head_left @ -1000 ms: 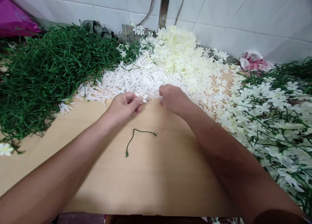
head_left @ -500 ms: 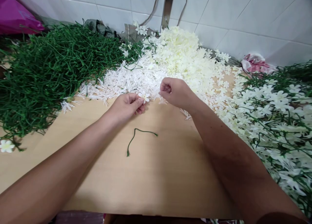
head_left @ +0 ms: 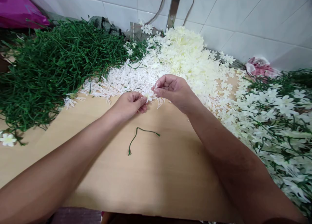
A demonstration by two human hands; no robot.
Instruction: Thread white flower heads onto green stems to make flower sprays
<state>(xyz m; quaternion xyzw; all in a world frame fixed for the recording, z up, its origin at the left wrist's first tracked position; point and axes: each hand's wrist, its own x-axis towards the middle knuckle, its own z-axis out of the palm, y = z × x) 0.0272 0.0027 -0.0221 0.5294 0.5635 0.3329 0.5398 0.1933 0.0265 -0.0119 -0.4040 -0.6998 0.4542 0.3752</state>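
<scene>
Between the thumb and fingers of my left hand (head_left: 133, 104) a white artificial flower (head_left: 147, 96) is pinched, its petals facing up. Just right of it, my right hand (head_left: 172, 89) is closed in a pinch; a small white piece shows at its fingertips, too small to name surely. The two hands are close but apart. Below them a bent green plastic stem (head_left: 140, 133) lies on the brown board (head_left: 136, 185). Behind my hands spreads a heap of thin white stamen pieces (head_left: 129, 76).
Green stems (head_left: 65, 55) are piled at the left. A mound of cream petals (head_left: 187, 48) rises against the tiled wall (head_left: 243, 13). Assembled white flowers on stems (head_left: 275, 120) fill the right side. One loose flower (head_left: 8, 139) lies far left; a pink bag (head_left: 19, 9) sits behind.
My right hand has come slightly nearer the flower, and its fingers have turned, showing a small white piece at the tips. My left hand still pinches the flower. The view has shifted slightly.
</scene>
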